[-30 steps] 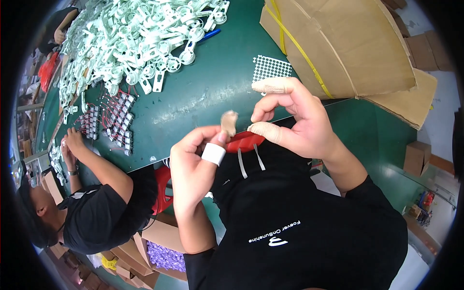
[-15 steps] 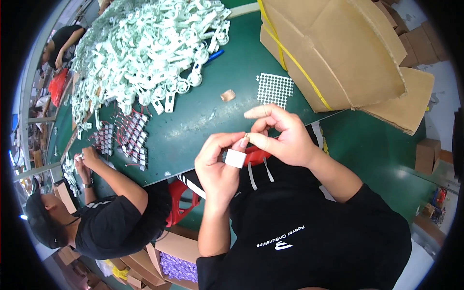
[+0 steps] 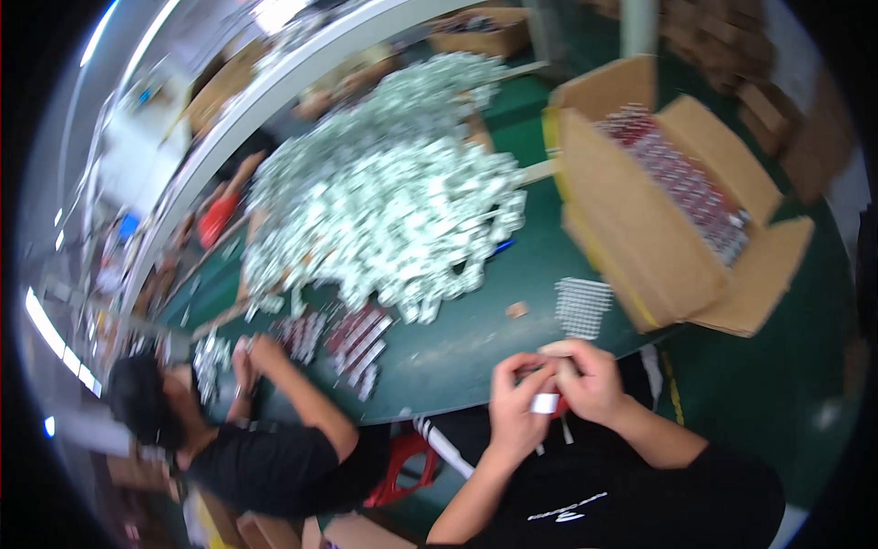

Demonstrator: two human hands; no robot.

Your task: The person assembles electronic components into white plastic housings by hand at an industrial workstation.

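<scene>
Left hand [image 3: 518,404], right hand [image 3: 594,384]: fingers bunched together, grip unclear
Carton [image 3: 626,220]: one o'clock from hands, contents [image 3: 675,178] now showing

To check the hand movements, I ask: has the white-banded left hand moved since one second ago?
Yes: judged against the white perforated sheet on the green table, the left hand has moved rightward, toward the right hand.
</scene>
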